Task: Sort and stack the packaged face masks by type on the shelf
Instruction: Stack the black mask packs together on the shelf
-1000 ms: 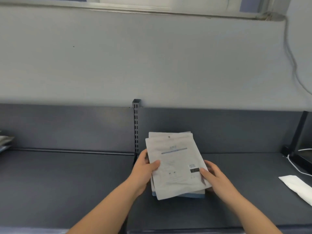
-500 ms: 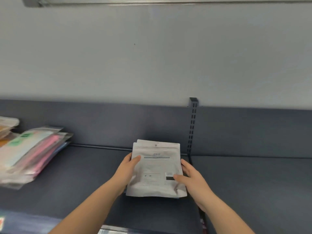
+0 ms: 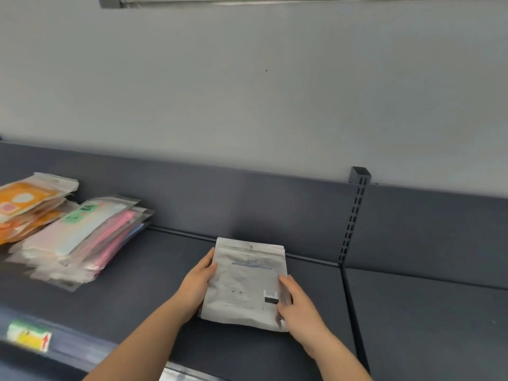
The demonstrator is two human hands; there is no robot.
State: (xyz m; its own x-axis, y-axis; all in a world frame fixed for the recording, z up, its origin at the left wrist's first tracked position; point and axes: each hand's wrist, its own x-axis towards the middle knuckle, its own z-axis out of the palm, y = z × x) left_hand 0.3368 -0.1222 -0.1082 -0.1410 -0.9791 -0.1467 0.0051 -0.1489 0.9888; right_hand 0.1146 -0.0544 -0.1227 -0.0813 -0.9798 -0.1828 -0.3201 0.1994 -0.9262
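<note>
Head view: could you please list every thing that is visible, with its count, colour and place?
white packets: small stack, count unclear, grey-white, shelf centre
clear packets: one stack, pink and pale contents, shelf left
orange packets: one stack, orange, far left
shelf: one, dark grey, across the view
slotted post: one, dark grey, back right
price label: one, yellow-green, front edge, left
left hand: holds the white packets' left edge
right hand: holds their right edge
</note>
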